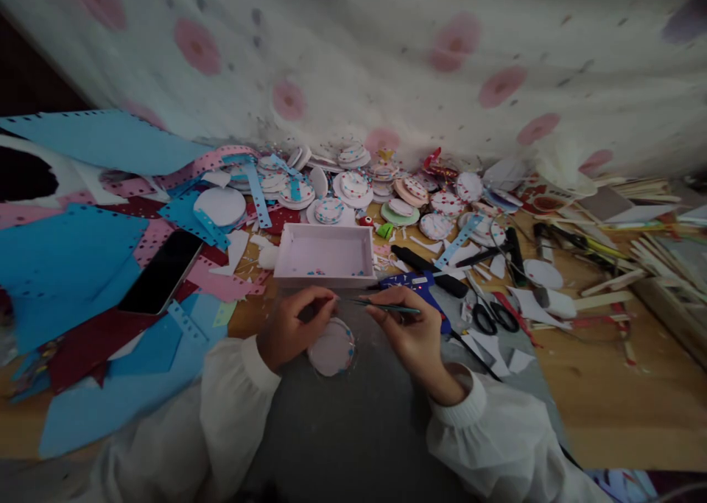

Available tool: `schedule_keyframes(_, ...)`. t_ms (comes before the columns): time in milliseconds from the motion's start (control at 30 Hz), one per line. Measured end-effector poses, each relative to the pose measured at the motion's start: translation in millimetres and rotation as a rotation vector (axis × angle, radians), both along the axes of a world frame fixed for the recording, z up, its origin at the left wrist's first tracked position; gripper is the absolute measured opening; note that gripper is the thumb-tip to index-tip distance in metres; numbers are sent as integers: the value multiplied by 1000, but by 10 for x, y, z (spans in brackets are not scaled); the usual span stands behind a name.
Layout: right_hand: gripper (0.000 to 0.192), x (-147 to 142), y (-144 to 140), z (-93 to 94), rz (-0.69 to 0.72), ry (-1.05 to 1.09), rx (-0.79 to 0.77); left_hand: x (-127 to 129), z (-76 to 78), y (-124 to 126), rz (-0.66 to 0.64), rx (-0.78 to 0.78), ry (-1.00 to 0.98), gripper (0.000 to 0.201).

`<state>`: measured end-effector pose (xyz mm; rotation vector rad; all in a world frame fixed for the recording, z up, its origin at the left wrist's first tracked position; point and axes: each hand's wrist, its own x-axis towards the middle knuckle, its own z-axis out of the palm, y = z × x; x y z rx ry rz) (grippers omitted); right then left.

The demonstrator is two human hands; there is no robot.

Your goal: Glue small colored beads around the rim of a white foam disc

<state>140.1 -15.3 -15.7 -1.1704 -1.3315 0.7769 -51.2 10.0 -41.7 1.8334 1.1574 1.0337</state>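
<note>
Head view: left hand (pixel 287 330) fingers pinch the foam disc (pixel 331 348); right hand (pixel 412 333) fingers pinch tweezers (pixel 381 306); a slip could scatter beads from the white tray (pixel 325 256)

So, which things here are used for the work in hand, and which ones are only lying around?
In use:
- left hand steadying the round white foam disc with coloured dots
- right hand with its grip on thin metal tweezers
- shallow white rectangular tray of beads

Lying about:
- black smartphone
- black-handled scissors
- blue glue gun
- blue punched foam sheets
</note>
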Motion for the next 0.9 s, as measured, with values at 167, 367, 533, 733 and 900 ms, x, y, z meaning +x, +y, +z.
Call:
schedule_keyframes(167,4,2,7,24,-3,8,-29,-10,4,3,-29,-15,-18,12)
schedule_keyframes(367,5,29,5,20,20,51,-75,-23,24,4,-63,-71,-79,14)
schedule_keyframes(533,8,53,-6,20,47,88,-118,-32,2,18,-100,-117,-167,14)
schedule_keyframes(733,8,62,-12,25,52,135,-120,-7,17,10,-86,-129,-164,14)
schedule_keyframes(900,9,60,-21,39,45,160,-152,-10,34,7,-102,-115,-123,13)
